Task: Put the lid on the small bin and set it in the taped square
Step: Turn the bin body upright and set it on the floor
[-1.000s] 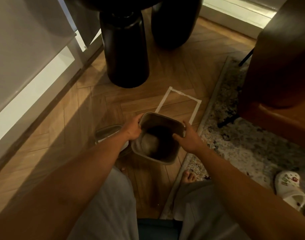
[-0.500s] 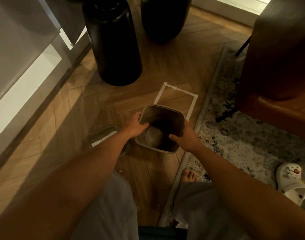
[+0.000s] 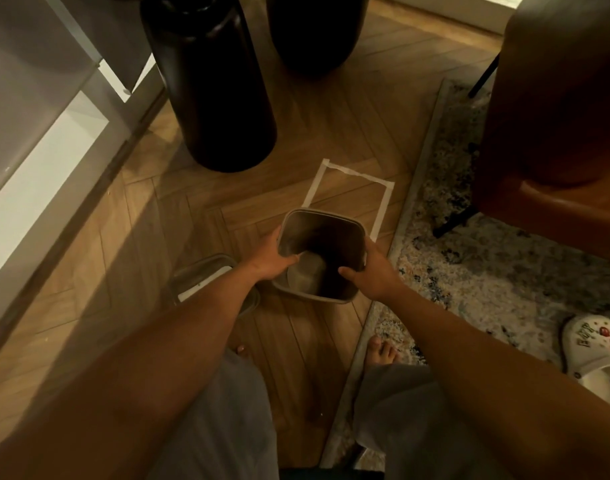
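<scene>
A small grey bin [image 3: 319,237] with an open top is held between both my hands, just in front of the white taped square [image 3: 350,199] on the wooden floor; its far rim overlaps the near edge of the square. My left hand [image 3: 274,259] grips the bin's left rim, thumb inside. My right hand [image 3: 371,271] grips the right rim. The grey lid [image 3: 199,284] lies on the floor to the left of the bin, partly hidden under my left forearm.
Two big black cylinders [image 3: 213,84] stand on the floor beyond the square. A patterned rug [image 3: 487,271] and a brown chair [image 3: 556,116] are to the right, a white clog [image 3: 594,358] at lower right. A wall and white skirting [image 3: 37,188] run along the left.
The bin in both hands has moved a little forward toward the taped square. The lid has stayed where it lay on the floor.
</scene>
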`<state>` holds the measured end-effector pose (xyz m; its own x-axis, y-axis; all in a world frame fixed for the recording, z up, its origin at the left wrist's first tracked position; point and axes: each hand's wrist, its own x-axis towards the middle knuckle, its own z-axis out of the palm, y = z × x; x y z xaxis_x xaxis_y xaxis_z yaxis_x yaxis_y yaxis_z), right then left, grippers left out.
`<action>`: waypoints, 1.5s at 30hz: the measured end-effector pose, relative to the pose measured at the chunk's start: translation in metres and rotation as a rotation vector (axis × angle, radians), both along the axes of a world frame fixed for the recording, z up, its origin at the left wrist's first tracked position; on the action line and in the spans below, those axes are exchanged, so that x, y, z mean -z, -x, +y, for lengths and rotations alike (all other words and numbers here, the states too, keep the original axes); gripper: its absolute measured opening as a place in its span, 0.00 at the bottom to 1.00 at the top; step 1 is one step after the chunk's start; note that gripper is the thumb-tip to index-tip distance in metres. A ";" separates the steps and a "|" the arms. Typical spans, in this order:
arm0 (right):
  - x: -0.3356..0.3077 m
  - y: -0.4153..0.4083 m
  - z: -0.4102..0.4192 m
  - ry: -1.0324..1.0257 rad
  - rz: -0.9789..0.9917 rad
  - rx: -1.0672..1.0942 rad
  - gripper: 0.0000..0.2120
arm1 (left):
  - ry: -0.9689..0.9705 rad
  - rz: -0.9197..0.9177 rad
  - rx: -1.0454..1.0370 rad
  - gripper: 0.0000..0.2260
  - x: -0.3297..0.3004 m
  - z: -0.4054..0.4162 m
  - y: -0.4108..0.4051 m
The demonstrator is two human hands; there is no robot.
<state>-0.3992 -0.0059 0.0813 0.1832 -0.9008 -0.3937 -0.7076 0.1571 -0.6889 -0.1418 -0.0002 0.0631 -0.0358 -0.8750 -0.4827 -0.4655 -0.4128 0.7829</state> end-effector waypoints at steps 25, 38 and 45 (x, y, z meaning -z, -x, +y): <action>0.021 -0.008 0.020 -0.049 0.272 -0.175 0.70 | 0.008 -0.181 0.309 0.65 0.002 0.010 0.002; 0.011 -0.001 0.030 -0.123 0.364 -0.213 0.68 | 0.015 -0.129 0.358 0.65 -0.004 0.020 0.011; -0.011 -0.016 0.017 -0.157 0.526 -0.211 0.55 | -0.062 -0.122 0.257 0.58 -0.013 0.023 -0.002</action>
